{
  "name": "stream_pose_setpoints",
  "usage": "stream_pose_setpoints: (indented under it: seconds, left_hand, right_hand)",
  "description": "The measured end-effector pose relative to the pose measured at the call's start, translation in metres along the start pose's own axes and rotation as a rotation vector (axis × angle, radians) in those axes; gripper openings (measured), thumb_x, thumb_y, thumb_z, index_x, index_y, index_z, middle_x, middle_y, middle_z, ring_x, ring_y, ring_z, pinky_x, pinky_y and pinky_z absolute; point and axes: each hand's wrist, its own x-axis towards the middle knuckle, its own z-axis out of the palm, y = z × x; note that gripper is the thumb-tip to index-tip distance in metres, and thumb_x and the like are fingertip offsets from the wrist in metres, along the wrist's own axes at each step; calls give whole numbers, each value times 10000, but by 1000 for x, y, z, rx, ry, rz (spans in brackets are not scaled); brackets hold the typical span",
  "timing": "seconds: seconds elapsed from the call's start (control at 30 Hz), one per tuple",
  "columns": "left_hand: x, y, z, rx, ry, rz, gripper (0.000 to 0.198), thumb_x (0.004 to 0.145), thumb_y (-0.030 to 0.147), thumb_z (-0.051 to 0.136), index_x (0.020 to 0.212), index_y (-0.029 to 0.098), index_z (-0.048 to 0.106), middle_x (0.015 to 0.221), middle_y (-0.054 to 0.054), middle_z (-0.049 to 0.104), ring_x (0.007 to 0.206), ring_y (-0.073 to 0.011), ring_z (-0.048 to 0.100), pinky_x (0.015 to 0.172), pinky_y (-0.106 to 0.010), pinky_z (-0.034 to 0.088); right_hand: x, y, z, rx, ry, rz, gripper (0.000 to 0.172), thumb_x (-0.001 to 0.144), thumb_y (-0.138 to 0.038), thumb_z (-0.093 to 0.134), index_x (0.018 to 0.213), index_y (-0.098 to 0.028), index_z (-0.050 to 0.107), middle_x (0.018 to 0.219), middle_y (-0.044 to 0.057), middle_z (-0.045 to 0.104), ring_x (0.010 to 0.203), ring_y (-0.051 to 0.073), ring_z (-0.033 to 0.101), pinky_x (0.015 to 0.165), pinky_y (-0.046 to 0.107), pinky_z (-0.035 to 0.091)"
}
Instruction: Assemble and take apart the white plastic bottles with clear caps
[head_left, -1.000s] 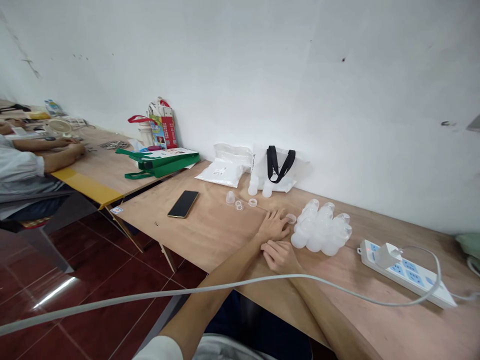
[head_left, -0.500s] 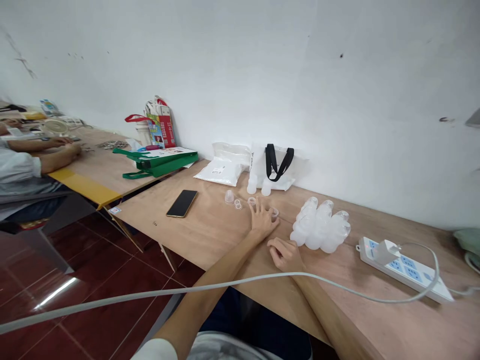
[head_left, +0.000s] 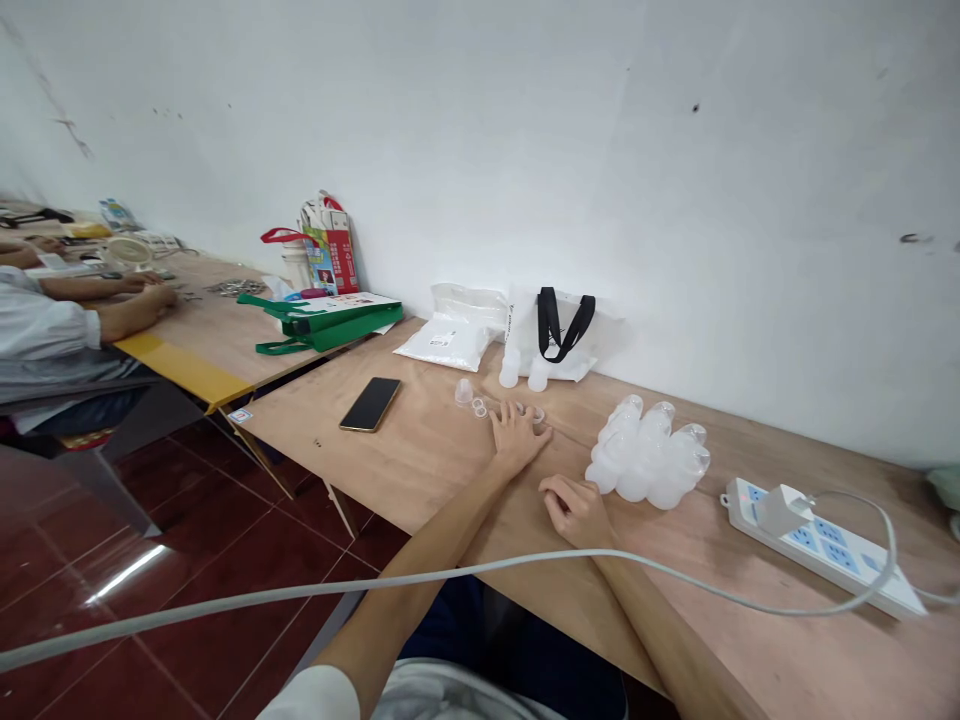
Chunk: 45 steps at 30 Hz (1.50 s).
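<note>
Reference landmark: the bottle bundle [head_left: 645, 460], a group of translucent plastic bottles on the tabletop [head_left: 420, 450].

Change: compared with the earlier views, the left hand [head_left: 517, 437] is farther to the left of the bottle bundle and clear of the right hand [head_left: 577, 510]. The clear plastic ring [head_left: 538, 413] at its fingertips also lies farther left of the bundle, no longer just beside it.

Effect, as judged: the ring now belongs with the loose parts left of the bundle, namely the clear dome cap [head_left: 464, 393] and 2 small rings [head_left: 479, 406]. The bundle itself keeps its position.

Hand state: the left hand is palm down, fingers spread; whether it grips the ring cannot be told. The right hand, just in front of the bundle and to its left, has its fingers folded inward; no part shows in it. Left of and behind the bundle, 2 loose bottles [head_left: 509, 370] stand upright.
</note>
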Motion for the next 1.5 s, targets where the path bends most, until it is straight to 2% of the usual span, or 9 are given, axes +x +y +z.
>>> stream_pose_setpoints:
  seconds: [0.2, 0.37, 0.47, 0.6, 0.7, 0.9, 1.03, 1.23, 1.5]
  left_hand:
    - [-1, -2, 1, -69, -93, 114, 402, 942, 548, 559, 1130, 213, 675, 1209, -163, 623, 1107, -346, 594, 951, -460, 426]
    - [0, -8, -1, -278, -146, 87, 325, 918, 532, 623, 1047, 236, 667, 1167, -101, 626, 963, -277, 642, 845, -375, 470]
    - [3, -15, -1, -668, -74, 32, 311, 912, 540, 629, 962, 235, 654, 1035, -45, 640, 848, -196, 614, 789, -308, 473]
    - [10, -19, 2, -1407, -45, -138, 376, 850, 564, 693, 874, 200, 603, 864, -1, 613, 652, -106, 554, 629, -228, 451]
    - [14, -20, 1, -1641, -94, -231, 418, 842, 601, 679, 907, 207, 556, 841, -1, 608, 628, -109, 595, 564, -219, 462]
    - [13, -23, -9, -2119, -207, -441, 289, 887, 459, 676, 910, 191, 570, 865, -30, 622, 742, -146, 662, 690, -277, 579]
    - [11, -25, -14, -2144, -188, -482, 297, 958, 488, 548, 898, 197, 565, 861, -43, 611, 769, -156, 662, 743, -309, 593]
    - [10, -25, -19, -1893, -199, -482, 457, 946, 661, 454, 1032, 229, 580, 967, -65, 624, 882, -189, 682, 786, -343, 597]
    - [7, -24, -22, -1959, -196, -408, 435, 933, 643, 483, 1074, 243, 578, 1007, -67, 639, 907, -200, 679, 794, -357, 588]
  right_hand:
    - [-2, 1, 1, 8, -15, 45, 240, 889, -36, 446, 859, -219, 598, 717, -16, 707, 561, 122, 621, 577, 261, 386]
    - [-2, 1, 1, 9, -10, 42, 247, 886, -35, 441, 864, -223, 598, 735, -14, 715, 548, 121, 609, 573, 262, 391]
    - [-2, 1, 0, 16, 4, 48, 241, 886, -35, 452, 868, -225, 598, 722, -21, 704, 539, 119, 599, 577, 259, 396]
    - [-1, 2, 2, 24, 13, 60, 234, 889, -34, 465, 866, -224, 599, 717, -24, 698, 538, 117, 596, 571, 253, 394]
    - [0, 1, 4, 35, -3, 54, 240, 882, -26, 462, 866, -221, 602, 726, -22, 703, 560, 119, 612, 583, 248, 401]
    - [4, -3, 10, 41, -93, -19, 248, 873, -23, 445, 858, -210, 606, 736, -9, 709, 612, 128, 652, 591, 250, 394]
    - [10, 0, 18, 52, -87, 53, 246, 884, -49, 448, 847, -217, 623, 741, -5, 717, 608, 131, 650, 595, 250, 397]
    - [23, 6, 32, 76, -12, 198, 242, 919, -129, 441, 825, -228, 640, 651, -14, 654, 552, 141, 593, 590, 258, 410]
    - [15, 6, 18, 148, 16, 289, 213, 915, -165, 464, 810, -229, 638, 604, -36, 575, 503, 132, 510, 551, 253, 400]
